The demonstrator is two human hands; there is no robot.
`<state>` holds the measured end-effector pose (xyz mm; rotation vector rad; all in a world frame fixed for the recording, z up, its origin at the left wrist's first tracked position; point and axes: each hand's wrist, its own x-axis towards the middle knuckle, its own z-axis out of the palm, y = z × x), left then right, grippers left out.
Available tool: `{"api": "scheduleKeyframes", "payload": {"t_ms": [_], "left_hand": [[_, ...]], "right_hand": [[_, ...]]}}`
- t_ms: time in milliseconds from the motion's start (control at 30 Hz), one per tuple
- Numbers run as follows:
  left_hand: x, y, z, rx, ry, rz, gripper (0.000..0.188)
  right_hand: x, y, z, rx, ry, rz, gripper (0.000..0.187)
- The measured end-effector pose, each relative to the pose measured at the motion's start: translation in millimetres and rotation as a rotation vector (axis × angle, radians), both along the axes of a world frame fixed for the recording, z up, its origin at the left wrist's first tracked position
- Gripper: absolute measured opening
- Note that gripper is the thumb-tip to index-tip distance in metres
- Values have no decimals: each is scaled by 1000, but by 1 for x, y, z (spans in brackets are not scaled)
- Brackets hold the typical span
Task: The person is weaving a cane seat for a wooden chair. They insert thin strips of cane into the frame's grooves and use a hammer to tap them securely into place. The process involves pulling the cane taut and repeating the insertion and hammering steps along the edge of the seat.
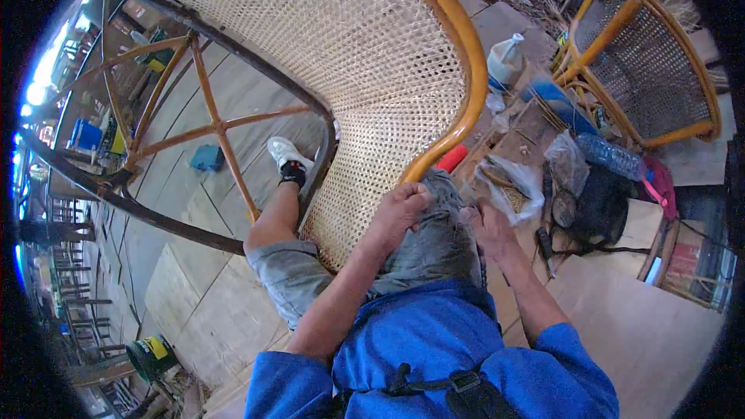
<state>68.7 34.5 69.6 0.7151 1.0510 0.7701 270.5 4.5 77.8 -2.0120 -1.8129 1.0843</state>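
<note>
A large rattan chair with woven cane mesh point(388, 54) lies in front of me and across my legs, its honey-coloured pole rim point(470, 54) curving down to my lap. My left hand point(400, 213) is closed beside the lower end of that rim, above my thigh. Over the other side of the same thigh, my right hand point(490, 229) is closed, thumb against the fingers. The two hands are apart. Whatever either one pinches is too thin or too hidden to make out. A red cylindrical object point(451, 158) lies just past the rim, near both hands.
To the right lie a clear plastic bag of cane strips point(508, 186), a plastic bottle point(609, 154), a dark-handled tool point(545, 244) and a black bag point(601, 206). Another rattan piece point(644, 62) stands at the far right. A dark-framed chair base point(209, 120) spreads leftward; a bucket point(151, 357) sits lower left.
</note>
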Motion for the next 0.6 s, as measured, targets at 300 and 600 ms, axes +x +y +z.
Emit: {"api": "scheduleKeyframes", "payload": {"t_ms": [300,600], "left_hand": [[-4,10,2,-73,-145,152,14],[-14,8,16,116,172,6,13]], "right_hand": [[55,-4,-19,-256,-407,167,49],[101,-68,-110,197,-418,301,41]]}}
